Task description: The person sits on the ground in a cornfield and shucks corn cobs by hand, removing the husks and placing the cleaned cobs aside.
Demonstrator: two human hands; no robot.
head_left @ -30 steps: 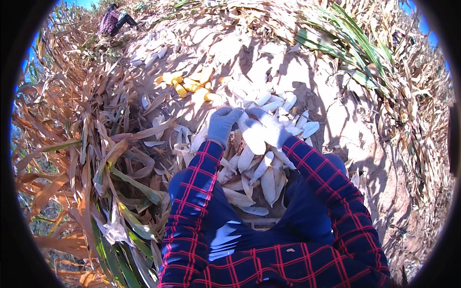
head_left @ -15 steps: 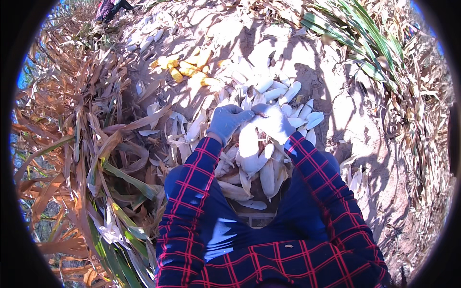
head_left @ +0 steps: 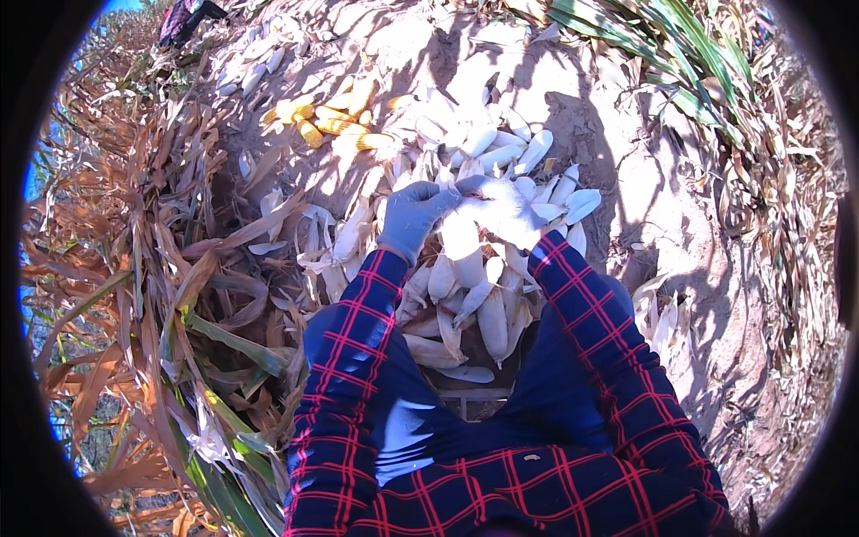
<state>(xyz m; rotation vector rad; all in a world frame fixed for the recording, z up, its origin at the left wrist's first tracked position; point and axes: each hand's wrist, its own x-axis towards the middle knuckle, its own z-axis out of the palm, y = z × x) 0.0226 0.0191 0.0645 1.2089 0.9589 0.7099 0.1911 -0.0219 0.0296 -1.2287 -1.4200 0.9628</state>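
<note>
My left hand [head_left: 412,217], in a grey glove, is closed with thumb and fingers pinched at the top of a husk-covered corn ear [head_left: 462,247]. My right hand [head_left: 504,212], gloved too and washed out by sunlight, closes on the same top end from the other side. Between the hands the pale ear hangs downward, over a heap of unpeeled corn ears [head_left: 494,324] in front of my knees. The exact grip of the fingertips is hard to make out in the glare.
Peeled yellow cobs [head_left: 338,121] lie on the soil ahead, left of loose pale husks [head_left: 501,152]. Dry stalks [head_left: 152,268] bank up on the left, green-and-tan leaves [head_left: 671,54] at the far right. A person [head_left: 186,18] is at the far left. A frame-like bar [head_left: 470,394] shows between my legs.
The view has shifted slightly, moving the background a little left and up. Both hands remain together at the top of the ear, with small finger movements.
</note>
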